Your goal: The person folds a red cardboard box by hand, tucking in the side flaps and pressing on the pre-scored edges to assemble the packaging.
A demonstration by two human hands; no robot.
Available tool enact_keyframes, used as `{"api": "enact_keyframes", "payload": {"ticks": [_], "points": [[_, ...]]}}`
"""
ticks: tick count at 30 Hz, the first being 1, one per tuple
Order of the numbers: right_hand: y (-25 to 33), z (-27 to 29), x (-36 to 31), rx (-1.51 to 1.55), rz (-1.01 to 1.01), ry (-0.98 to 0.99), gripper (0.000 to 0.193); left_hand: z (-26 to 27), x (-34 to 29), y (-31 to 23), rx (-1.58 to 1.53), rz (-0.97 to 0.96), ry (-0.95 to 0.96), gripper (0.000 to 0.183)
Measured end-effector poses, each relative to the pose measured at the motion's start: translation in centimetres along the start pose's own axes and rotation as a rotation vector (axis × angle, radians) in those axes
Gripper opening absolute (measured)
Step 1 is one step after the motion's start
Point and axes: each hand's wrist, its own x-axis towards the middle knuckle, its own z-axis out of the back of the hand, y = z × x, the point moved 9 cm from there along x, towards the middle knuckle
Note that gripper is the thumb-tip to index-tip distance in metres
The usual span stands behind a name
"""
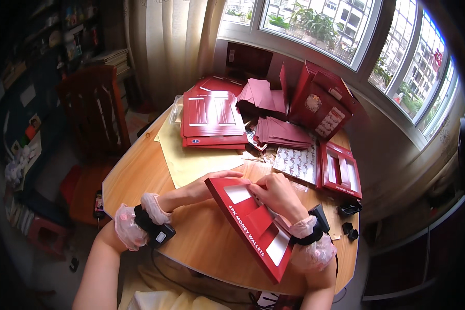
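Note:
A flat red cardboard wallet box [250, 225] with white printed lettering and pale window areas is tilted up over the near part of the table. My left hand [201, 188] grips its upper left edge from behind; the fingertips show past the top edge, and the rest of the grip is hidden by the box. On the box's upper end my right hand [276, 190] lies with its fingers closed, pinching at the edge next to a window. Whether it also holds a small flap there is hidden. Both wrists wear black straps with small devices over clear plastic cuffs.
Behind the hands, a stack of red boxes [214, 116] rests on yellow paper [183, 163]. Fanned dark-red envelopes [284, 132], a white patterned sheet [296, 164], another windowed red box [341, 170] and an upright red carton [320, 101] fill the far right. Small black items [350, 230] lie near the right edge.

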Motion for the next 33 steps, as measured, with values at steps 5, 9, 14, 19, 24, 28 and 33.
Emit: {"api": "enact_keyframes", "payload": {"ticks": [5, 9, 14, 19, 24, 28, 33], "points": [[0.9, -0.5, -0.3, -0.010, 0.071, -0.007, 0.034, -0.4, -0.4, 0.2, -0.057, 0.050, 0.006, 0.048], [2.0, -0.7, -0.6, -0.019, 0.102, -0.023, 0.032, 0.8, -0.8, 2.0, 0.038, 0.039, -0.003, 0.047], [2.7, -0.8, -0.8, -0.013, 0.132, -0.046, 0.029, 0.3, -0.7, 0.8, 0.166, -0.033, 0.005, 0.051], [3.2, -1.2, -1.0, -0.040, 0.144, -0.066, 0.025, -0.6, -0.7, 0.2, -0.018, 0.181, -0.050, 0.051], [4.3, -1.0, -1.2, -0.093, 0.228, -0.131, 0.024, -1.1, -0.8, -0.6, -0.067, 0.186, -0.080, 0.049], [4.8, -1.0, -1.1, -0.197, 0.268, -0.216, 0.022, -1.3, -0.8, -1.5, 0.029, 0.097, -0.113, 0.047], [5.0, -0.8, -1.3, -0.195, 0.296, -0.289, 0.027, -0.9, -1.0, -1.5, -0.004, 0.064, -0.184, 0.038]]}}
